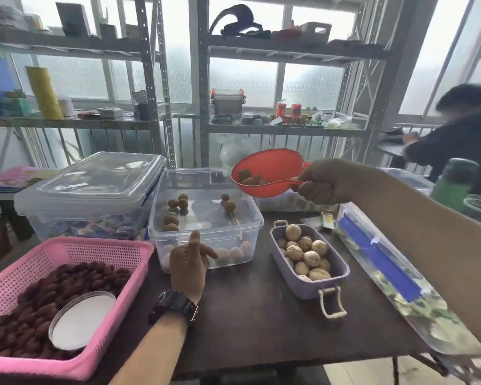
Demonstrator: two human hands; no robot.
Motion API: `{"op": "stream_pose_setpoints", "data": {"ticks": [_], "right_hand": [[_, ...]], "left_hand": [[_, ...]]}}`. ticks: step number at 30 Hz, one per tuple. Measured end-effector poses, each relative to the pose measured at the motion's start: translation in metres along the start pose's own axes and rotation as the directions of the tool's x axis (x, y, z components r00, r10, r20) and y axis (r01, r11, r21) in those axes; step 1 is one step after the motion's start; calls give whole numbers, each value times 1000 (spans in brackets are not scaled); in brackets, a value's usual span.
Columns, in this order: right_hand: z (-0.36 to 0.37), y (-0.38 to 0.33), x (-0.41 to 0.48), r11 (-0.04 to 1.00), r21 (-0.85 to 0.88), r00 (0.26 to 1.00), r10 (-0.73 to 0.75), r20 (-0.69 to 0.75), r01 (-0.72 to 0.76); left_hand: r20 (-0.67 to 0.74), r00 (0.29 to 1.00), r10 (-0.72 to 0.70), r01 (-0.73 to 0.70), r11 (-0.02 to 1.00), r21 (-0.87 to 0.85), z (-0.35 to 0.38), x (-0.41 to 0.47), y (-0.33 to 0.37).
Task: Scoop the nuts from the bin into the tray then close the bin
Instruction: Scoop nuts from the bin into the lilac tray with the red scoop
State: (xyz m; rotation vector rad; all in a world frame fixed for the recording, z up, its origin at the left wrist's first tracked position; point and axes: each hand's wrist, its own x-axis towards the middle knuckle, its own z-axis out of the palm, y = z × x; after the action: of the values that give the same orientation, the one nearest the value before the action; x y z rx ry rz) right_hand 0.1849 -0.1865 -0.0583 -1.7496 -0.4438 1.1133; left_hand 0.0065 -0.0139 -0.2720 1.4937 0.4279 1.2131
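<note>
Scoop (pixel 267 173) w/ a few nuts was held over clear bin (pixel 206 215).
R hand (pixel 321 182) gripped its handle; L hand (pixel 189 259) loose, empty, by bin's front; tray (pixel 308 259) beside.

Glossy see-through plastic rectangular bin (pixel 206 234), smooth red plastic scoop (pixel 264 173), matt lilac plastic oblong tray (pixel 308 284), perforated pink plastic basket (pixel 100 248).
</note>
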Motion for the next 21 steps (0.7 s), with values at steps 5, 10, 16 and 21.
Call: {"op": "stream_pose_setpoints", "data": {"ticks": [5, 10, 16, 21], "right_hand": [[-28, 38, -34, 999, -38, 996, 26, -91, -30], [-42, 81, -51, 944, -324, 941, -48, -336, -67], [-44, 115, -57, 731, -682, 799, -418, -433, 13], [-36, 127, -58, 339, -939, 720, -637, -276, -60]], "left_hand": [[-12, 1000, 21, -21, 1000, -17, 5, -5, 8], [-31, 1000, 2, -3, 1000, -5, 7, -7, 10], [-16, 1000, 12, -11, 999, 33, 6, -6, 4], [-29, 999, 20, -19, 999, 28, 5, -6, 4]]}}
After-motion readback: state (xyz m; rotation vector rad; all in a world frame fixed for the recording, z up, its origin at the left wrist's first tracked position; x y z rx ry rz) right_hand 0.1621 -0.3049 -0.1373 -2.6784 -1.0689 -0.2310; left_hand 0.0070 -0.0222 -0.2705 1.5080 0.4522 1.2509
